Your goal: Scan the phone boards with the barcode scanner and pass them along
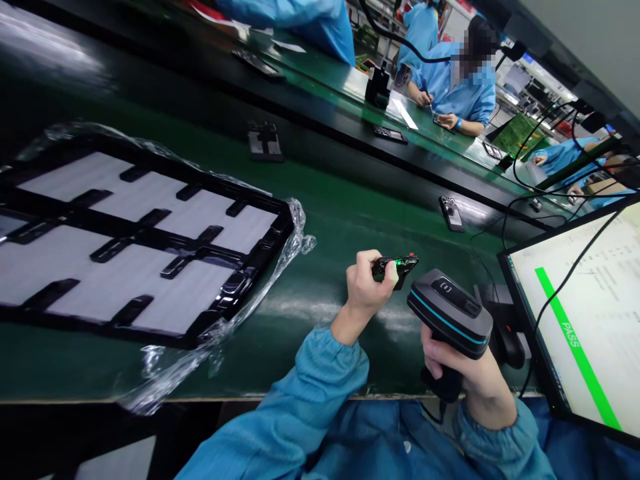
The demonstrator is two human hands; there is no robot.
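Note:
My left hand (367, 283) is closed on a dark phone part (406, 265), holding it up off the green table. Green light and a small red spot show along the part's upper edge. In my right hand (453, 360) is a grey and black barcode scanner (449, 308) with a blue stripe, my fingers wrapped around its handle. The scanner's front end points towards the phone part, with a gap between them. Most of the handle is hidden by my fingers and the scanner's head.
A black tray (170, 267) wrapped in clear film lies at left. A monitor (575, 313) showing "PASS" and a black mouse (509, 343) are at right. Phone parts (451, 213) lie along the conveyor line. Across it, a co-worker (475, 90) handles a small part. Cables hang at right.

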